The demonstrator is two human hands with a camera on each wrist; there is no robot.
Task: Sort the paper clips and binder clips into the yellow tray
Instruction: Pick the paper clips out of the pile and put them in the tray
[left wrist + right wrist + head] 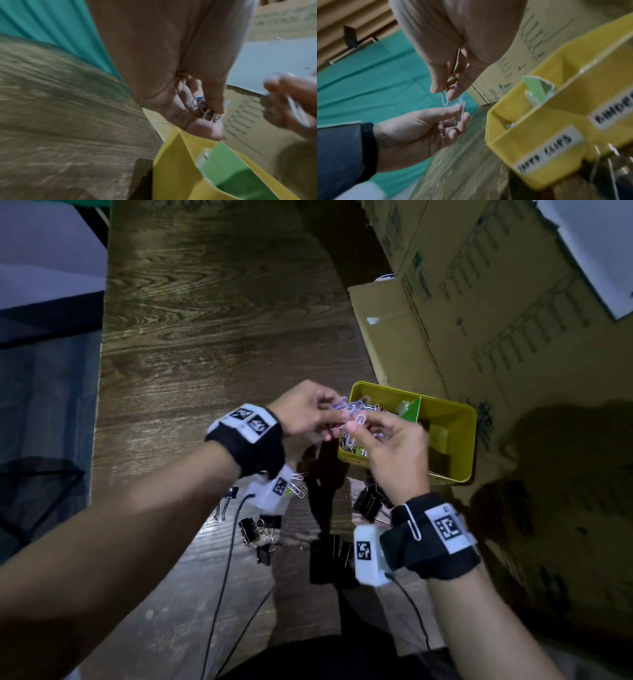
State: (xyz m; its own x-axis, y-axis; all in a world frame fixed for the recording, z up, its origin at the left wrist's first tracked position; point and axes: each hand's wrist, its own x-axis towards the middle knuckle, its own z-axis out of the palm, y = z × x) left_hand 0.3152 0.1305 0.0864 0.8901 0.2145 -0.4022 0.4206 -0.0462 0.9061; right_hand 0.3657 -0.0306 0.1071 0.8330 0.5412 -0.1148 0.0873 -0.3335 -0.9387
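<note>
Over the near-left corner of the yellow tray [457, 419] my hands meet. My left hand [337, 409] grips a small bunch of paper clips [346, 405], which the left wrist view shows tucked between its curled fingers [202, 106]. My right hand [356, 424] pinches one pale paper clip [444, 99] by its end, just above the left hand's bunch [460, 112]. A green divider [409, 409] splits the tray, and a heap of paper clips [352, 446] lies in its left compartment. Black binder clips [260, 530] lie on the table below my wrists.
More binder clips [370, 501], larger ones [329, 556] and a few loose paper clips [298, 488] lie on the wooden table [219, 330]. A big cardboard box [486, 302] stands right behind the tray. Black cables [226, 570] trail from the wrist cameras. The table's left edge drops off.
</note>
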